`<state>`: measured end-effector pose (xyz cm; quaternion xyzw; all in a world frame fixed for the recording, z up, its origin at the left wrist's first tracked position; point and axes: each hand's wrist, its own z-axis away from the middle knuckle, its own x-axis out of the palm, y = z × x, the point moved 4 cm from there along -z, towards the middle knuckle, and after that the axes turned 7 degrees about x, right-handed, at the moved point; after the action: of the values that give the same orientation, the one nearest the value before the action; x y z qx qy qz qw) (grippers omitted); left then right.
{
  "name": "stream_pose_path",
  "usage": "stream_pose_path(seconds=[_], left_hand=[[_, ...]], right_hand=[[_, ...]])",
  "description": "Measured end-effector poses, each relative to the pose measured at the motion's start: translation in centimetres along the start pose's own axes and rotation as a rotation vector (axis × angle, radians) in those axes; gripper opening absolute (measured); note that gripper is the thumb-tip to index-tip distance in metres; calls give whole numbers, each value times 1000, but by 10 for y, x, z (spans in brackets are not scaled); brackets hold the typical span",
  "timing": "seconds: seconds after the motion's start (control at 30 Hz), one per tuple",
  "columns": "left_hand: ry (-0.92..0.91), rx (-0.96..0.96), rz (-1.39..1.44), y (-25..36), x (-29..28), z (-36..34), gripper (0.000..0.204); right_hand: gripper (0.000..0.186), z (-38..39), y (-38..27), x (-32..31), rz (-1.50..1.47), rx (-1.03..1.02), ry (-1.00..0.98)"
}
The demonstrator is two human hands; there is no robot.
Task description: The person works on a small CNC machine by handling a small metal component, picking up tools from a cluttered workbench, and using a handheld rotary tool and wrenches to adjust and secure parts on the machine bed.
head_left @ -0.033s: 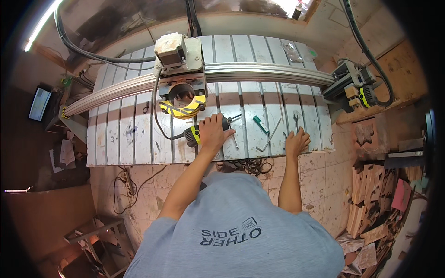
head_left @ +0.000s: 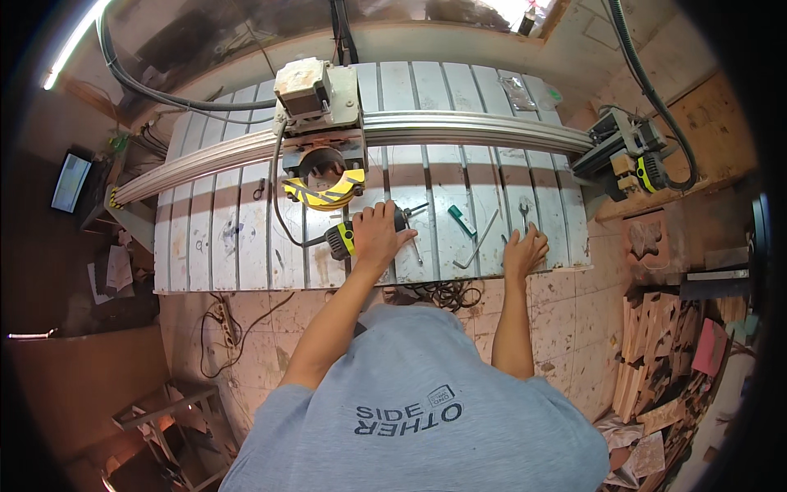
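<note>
On the slotted table (head_left: 215,254) lies a black router with yellow-green bands (head_left: 337,241), its cord curving up toward the gantry. My left hand (head_left: 376,235) is closed over the router's body from above. A bit (head_left: 417,208) sticks out of its collet to the right, and a thin wrench (head_left: 417,249) is at the collet, pointing toward me. My right hand (head_left: 525,251) is closed round an open-end wrench (head_left: 524,212), whose jaw points away from me. Between my hands lie a small green-and-white case (head_left: 462,220) and an L-shaped hex key (head_left: 479,239).
Above the table a metal gantry rail (head_left: 467,123) runs across. It carries a motor (head_left: 301,87) and a round clamp with a yellow-and-black front (head_left: 325,193), close beyond my left hand. Cables (head_left: 447,293) lie under the front edge; wood strips (head_left: 648,344) are stacked at right.
</note>
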<state>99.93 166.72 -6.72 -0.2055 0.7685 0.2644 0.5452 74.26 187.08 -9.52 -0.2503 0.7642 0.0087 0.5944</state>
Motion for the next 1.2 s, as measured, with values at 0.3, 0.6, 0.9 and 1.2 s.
stream_pose_path(seconds=[0.3,0.6,0.9,1.2], left_hand=[[-72,-22,-22,3,-2,-6,71],[-62,-25,-13,3,-7,-5,68],[-81,-54,6,1,-4,-8,67],[-115,-68,24,2,-5,-9,65]], right_hand=[[31,98,-133,16,-346,-619,-742],[21,50,-157,-1,-499,-650,-444],[14,20,-196,35,-306,-1132,-514],[9,8,-197,36,-310,-1118,-570]])
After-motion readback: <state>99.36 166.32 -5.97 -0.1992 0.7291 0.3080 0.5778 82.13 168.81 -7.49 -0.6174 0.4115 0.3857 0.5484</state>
